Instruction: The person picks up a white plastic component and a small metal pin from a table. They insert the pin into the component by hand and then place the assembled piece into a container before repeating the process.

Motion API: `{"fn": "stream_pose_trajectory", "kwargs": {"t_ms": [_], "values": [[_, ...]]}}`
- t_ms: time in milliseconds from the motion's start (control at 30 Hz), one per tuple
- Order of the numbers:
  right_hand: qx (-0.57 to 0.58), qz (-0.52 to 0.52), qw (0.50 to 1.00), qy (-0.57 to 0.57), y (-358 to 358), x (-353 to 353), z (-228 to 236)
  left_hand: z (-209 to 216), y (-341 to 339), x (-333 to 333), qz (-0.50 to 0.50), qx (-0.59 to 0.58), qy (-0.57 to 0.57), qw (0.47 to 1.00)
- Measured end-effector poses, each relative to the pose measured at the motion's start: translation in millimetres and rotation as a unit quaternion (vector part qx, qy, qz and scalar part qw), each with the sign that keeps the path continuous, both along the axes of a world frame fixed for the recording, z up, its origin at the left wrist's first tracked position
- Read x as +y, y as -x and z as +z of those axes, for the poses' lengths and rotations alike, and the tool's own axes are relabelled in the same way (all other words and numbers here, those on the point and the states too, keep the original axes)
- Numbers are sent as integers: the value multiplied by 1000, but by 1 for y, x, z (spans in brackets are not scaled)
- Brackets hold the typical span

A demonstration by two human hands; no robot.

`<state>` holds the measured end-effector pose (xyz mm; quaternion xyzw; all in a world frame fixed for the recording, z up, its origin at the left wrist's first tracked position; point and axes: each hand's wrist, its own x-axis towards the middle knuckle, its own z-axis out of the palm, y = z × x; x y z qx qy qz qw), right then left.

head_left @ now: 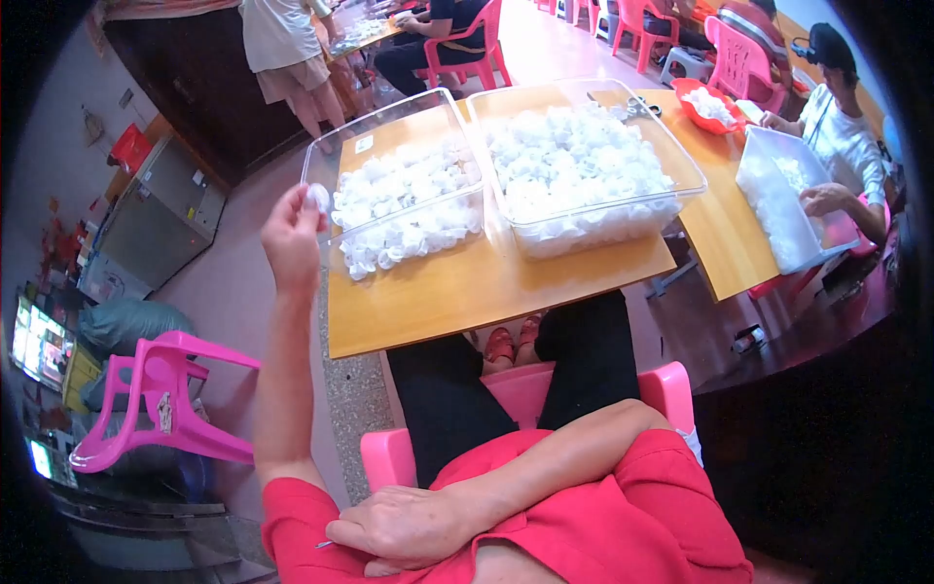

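My left hand (292, 238) is raised at the left end of the table, pinching a small round white piece (317, 198) beside the corner of the left clear bin (449, 95). A layer of small white pieces (399, 190) lies in that bin. The right clear bin (689, 165), close beside it, is heaped much fuller with similar white pieces (569, 156). Across my body lies my right arm, with my right hand (404, 526) curled near my left sleeve. From its fingers pokes the tip of a thin silvery item (324, 544); the rest is hidden.
Both bins stand on a wooden table (409, 316). To the right, a person handles white pieces by a tilted translucent bin (764, 200) and a red bowl (710, 105). Scissors (640, 105) lie behind my right bin. A pink chair (161, 389) stands at left; other people work farther back.
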<state>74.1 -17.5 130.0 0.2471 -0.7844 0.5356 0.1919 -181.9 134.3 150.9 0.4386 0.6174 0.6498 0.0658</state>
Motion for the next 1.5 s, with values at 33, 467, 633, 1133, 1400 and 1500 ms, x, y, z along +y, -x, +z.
{"fn": "stream_pose_trajectory", "kwargs": {"t_ms": [33, 467, 633, 1133, 1400, 1500], "values": [[-1, -2, 1000, 2, -2, 0, 3, 4, 10, 13, 14, 17, 39, 999], [148, -345, 925, -57, -17, 30, 13, 0, -110, 131, -65, 461, 5, 885], [137, -392, 905, -89, -54, 64, 28, -8, -180, 173, -312, 425, 150, 836], [-5, -486, 864, -133, -119, 120, -25, -14, -198, 193, -287, 474, 267, 788], [-48, -495, 864, -78, -116, 116, -47, -3, -189, 155, -309, 374, 142, 863], [-81, -481, 869, -78, -110, 109, -48, -7, -185, 143, -312, 375, 68, 870]]}}
